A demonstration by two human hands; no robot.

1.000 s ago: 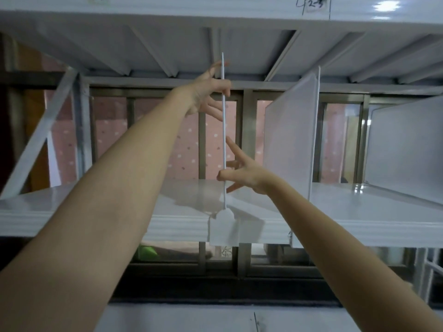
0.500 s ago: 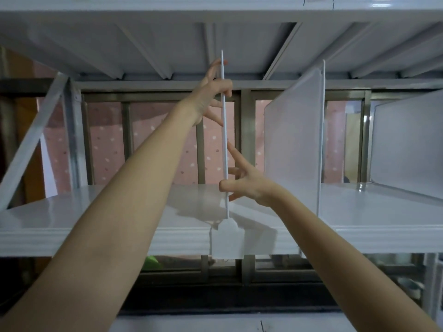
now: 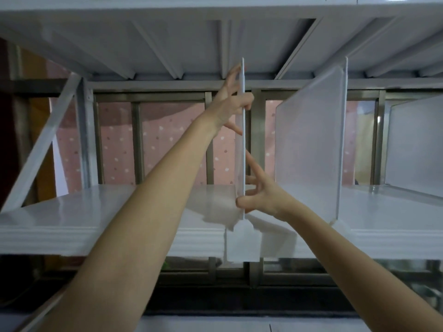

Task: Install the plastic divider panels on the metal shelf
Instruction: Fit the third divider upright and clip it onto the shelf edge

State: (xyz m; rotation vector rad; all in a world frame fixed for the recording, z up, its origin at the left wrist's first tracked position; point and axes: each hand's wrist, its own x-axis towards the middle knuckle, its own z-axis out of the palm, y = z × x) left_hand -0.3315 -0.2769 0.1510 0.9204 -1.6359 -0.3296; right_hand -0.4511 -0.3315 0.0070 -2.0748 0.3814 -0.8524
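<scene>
Divider panel (image 3: 243, 140) nearer, between hands.

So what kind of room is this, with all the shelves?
Probably a storeroom or stockroom. A bare white metal shelf is being split into bins with plastic dividers, the shelf above has handwritten marks on its edge, and a barred window sits behind. I can't be sure.

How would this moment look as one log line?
step: seating divider panel | left hand: grips top | right hand: grips bottom | neighbouring panel: upright
</scene>
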